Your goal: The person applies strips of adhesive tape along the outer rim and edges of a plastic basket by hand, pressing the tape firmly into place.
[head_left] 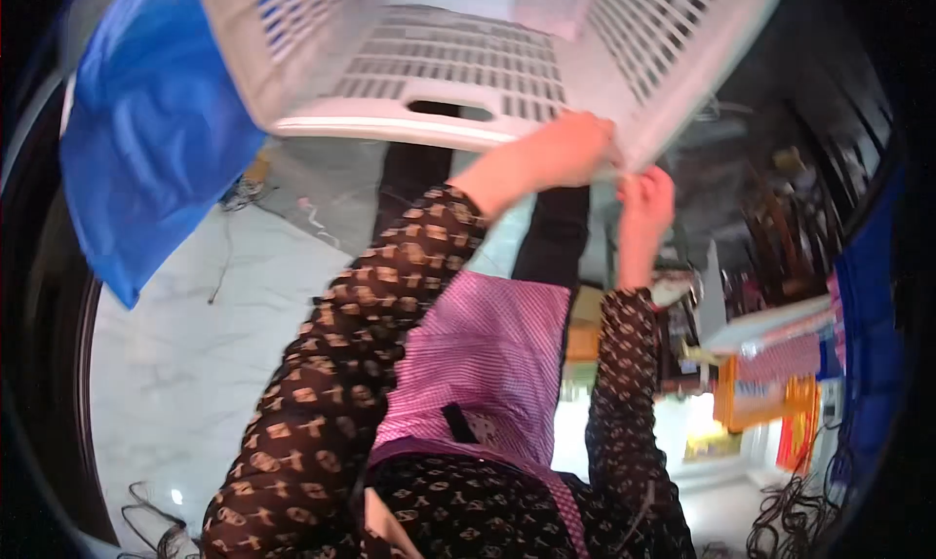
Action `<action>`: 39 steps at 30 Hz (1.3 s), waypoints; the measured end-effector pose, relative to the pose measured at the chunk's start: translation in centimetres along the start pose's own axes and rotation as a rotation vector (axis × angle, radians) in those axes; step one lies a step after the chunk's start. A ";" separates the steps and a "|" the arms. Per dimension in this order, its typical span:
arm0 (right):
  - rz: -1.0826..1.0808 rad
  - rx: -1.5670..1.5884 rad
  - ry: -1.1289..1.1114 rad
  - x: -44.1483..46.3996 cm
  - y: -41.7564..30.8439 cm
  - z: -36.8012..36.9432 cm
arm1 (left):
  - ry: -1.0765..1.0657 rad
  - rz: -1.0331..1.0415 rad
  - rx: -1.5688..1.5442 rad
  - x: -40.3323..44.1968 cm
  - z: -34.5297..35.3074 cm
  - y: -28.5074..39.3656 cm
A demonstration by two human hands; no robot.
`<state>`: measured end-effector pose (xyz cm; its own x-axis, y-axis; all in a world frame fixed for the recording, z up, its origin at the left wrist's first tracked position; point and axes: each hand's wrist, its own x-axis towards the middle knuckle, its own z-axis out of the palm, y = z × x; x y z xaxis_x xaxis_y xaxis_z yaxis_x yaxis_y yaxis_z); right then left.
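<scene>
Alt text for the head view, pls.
A person's left hand and right hand close together at the near right corner of a white plastic basket; pink apron below, blue plastic sheet at left. Hands blurred.

Back from your fingers [593, 130], you wore sheer black sleeves [327, 374] with tan motifs, a finely patterned pink cloth apron [487, 354], and black trousers [556, 235].

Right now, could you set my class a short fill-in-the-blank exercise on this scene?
The slotted basket is coloured ____.
The hand nearer its handle slot is the ____ one.
The sheet-like material beside the basket is ____.
Below the waist hangs a pink ____.

Missing words: white; left; blue; apron.
</scene>
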<state>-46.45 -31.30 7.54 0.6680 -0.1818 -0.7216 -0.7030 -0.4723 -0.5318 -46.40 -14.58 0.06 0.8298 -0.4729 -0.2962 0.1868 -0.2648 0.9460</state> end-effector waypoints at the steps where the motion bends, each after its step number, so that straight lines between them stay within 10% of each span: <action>1: 0.039 -0.003 -0.011 0.0 -0.4 0.0 | -0.017 -0.043 0.016 -0.1 -0.7 0.7; 39: 0.026 0.055 -0.006 -0.3 -0.9 0.5 | -0.043 -0.137 -0.164 -0.1 -1.6 0.9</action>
<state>-46.15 -30.37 7.97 0.6478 -0.1882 -0.7382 -0.7328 -0.4189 -0.5363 -45.45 -13.45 1.16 0.7685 -0.4781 -0.4252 0.3818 -0.1906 0.9044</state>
